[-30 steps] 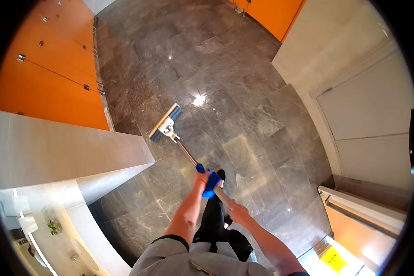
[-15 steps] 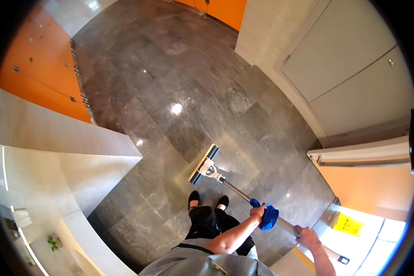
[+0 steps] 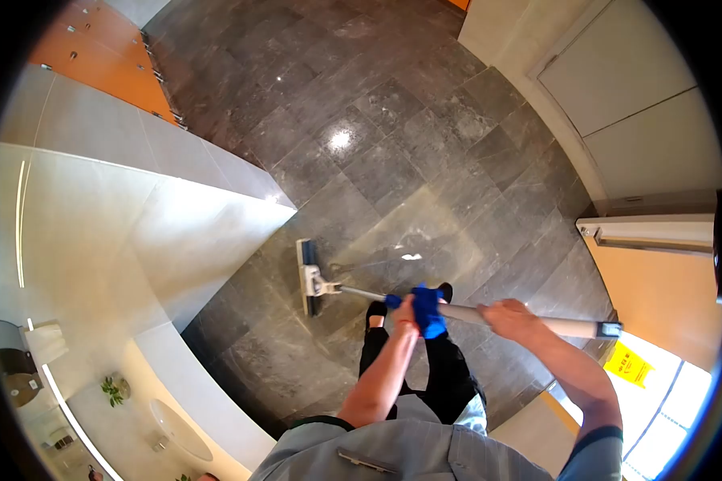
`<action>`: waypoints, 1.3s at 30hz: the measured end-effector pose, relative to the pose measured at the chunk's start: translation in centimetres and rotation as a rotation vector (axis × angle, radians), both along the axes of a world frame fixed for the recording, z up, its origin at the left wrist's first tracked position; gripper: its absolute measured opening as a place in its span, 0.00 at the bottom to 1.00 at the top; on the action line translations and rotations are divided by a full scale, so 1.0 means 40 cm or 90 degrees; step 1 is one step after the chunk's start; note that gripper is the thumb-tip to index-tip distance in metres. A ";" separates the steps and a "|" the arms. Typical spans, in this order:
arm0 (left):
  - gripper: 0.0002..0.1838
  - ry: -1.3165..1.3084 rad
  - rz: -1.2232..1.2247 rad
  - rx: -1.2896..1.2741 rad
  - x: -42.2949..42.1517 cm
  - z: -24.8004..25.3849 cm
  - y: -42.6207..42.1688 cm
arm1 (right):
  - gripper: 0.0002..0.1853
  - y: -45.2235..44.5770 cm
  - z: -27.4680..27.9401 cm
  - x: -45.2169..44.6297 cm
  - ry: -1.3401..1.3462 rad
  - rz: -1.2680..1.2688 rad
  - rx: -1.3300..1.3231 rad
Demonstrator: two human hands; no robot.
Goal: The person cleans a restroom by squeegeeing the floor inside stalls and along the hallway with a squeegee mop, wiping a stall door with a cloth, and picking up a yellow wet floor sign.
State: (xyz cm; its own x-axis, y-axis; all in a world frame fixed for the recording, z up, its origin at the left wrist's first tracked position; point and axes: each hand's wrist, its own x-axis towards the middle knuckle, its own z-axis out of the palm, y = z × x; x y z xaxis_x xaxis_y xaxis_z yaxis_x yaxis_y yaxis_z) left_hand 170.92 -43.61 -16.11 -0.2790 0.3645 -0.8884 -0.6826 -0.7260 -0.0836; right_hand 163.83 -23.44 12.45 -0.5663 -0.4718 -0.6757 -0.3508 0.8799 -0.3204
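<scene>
Just below your chest, past your grey shirt [image 3: 425, 450], both your bare hands grip the mop [image 3: 461, 313], which slants down across the front of your legs. Your right hand [image 3: 508, 319] is wrapped around the thick pale part of the pole, with the dark end cap [image 3: 610, 330] sticking out beyond it to your right. Your left hand [image 3: 407, 315] is clamped lower, near where the pole turns thin, set apart from your right; a bunched blue cloth [image 3: 430, 311] sits against it and covers part of that grip. Your black trousers [image 3: 449, 369] run down to your black shoes [image 3: 375, 313], partly behind the pole. To the left of your feet, the mop head [image 3: 306, 276] is down on the grey tiled floor [image 3: 385, 172], its long bar pointing away from you.

Off to your left, a small green plant [image 3: 115, 390] is near the washbasin [image 3: 180, 431]. On your right, a yellow sign [image 3: 630, 365] shows, its writing too small to read. Farther ahead, a pale partition [image 3: 217, 220] comes to a corner near the mop head, and orange doors [image 3: 108, 60] line the far left.
</scene>
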 end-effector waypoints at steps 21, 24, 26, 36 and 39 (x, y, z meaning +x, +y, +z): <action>0.15 0.046 -0.065 -0.061 0.216 -0.227 -0.426 | 0.06 -0.297 -0.217 0.159 0.048 -0.093 -0.111; 0.18 0.069 -0.166 0.018 0.258 -0.308 -0.141 | 0.07 -0.005 -0.127 0.202 -0.037 -0.196 0.035; 0.21 0.084 -0.330 -0.220 0.233 -0.174 0.116 | 0.09 0.166 -0.012 0.272 -0.048 -0.276 0.092; 0.22 0.329 -0.826 -0.391 0.187 0.165 0.704 | 0.24 0.461 -0.126 1.054 -0.178 -0.657 0.254; 0.17 0.357 -0.809 -0.420 0.122 0.068 0.738 | 0.14 0.333 -0.197 0.970 -0.188 -1.020 -0.052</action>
State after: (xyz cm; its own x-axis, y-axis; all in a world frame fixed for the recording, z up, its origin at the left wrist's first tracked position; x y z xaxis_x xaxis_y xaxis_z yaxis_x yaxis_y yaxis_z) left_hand 175.78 -14.10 -13.41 -0.4412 0.2095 -0.8726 -0.6931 0.5381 0.4796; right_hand 202.62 -10.12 4.59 -0.3475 0.4003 -0.8479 0.9326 0.2414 -0.2682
